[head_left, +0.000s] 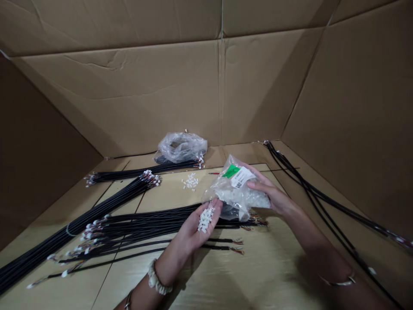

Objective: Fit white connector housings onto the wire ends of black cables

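Note:
My left hand [199, 224] is cupped palm up around a heap of small white connectors [205, 218], just under the mouth of a clear plastic bag. My right hand [267, 189] grips that plastic bag [227, 191], which has a green sticker and a white label and holds more white pieces. The bag is tilted, its open end toward my left palm. Beneath the bag and my left hand lie black cables [138, 221] with white connectors at their left ends and bare coloured wires at the right.
A loose pile of white connectors [190, 182] lies behind my left hand. Farther back sits another clear bag [182, 147] beside a cable bundle [145, 169]. A thick tied bundle [106, 206] lies left, long cables [322, 198] right. Cardboard walls [145, 94] surround the table.

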`<action>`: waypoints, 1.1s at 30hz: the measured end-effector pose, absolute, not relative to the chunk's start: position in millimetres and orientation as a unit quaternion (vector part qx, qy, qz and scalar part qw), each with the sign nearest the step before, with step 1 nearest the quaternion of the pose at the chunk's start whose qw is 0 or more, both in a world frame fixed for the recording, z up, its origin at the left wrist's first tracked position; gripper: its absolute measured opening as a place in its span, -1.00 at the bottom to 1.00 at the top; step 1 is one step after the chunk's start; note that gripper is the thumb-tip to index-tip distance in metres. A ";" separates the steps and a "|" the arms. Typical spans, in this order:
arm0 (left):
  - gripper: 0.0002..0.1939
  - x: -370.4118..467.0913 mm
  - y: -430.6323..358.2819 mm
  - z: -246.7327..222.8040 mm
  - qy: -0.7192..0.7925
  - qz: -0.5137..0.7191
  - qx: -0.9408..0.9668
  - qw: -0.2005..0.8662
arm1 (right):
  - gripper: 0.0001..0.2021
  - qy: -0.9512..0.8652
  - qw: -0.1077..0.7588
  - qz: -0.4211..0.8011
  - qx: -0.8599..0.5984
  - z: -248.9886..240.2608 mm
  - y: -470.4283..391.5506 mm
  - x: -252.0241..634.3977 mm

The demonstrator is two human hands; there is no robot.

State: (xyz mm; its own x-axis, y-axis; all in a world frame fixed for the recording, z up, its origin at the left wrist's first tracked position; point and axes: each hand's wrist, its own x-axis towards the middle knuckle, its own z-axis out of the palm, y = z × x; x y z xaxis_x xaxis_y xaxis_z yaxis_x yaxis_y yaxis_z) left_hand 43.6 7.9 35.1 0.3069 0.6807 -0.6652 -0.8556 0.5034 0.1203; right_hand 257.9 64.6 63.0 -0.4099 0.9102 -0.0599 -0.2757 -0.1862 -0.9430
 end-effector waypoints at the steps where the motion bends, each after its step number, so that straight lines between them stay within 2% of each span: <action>1: -0.73 44.0 7.6 36.8 0.342 0.479 -0.132 0.797 | -0.30 -0.471 0.428 0.695 -0.335 62.6 64.7 257.9; 9: -0.74 39.9 9.1 28.9 0.323 0.474 -0.097 0.814 | -0.31 -0.470 0.417 0.703 -0.334 61.8 65.8 258.9; 19: -0.55 35.0 8.2 11.6 0.298 0.489 -0.127 0.810 | -0.31 -0.470 0.423 0.692 -0.349 62.4 65.7 261.0; 33: -0.55 42.7 6.7 22.1 0.318 0.496 -0.145 0.795 | -0.29 -0.466 0.428 0.683 -0.365 60.1 67.6 262.2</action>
State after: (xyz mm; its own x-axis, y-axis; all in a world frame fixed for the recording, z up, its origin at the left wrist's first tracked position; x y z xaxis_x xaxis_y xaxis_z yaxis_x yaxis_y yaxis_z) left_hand 42.7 6.7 22.1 0.3056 0.6959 -0.6499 -0.8806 0.4661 0.0850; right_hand 262.2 67.6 60.1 -0.3677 0.9245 -0.1000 -0.2454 -0.2002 -0.9485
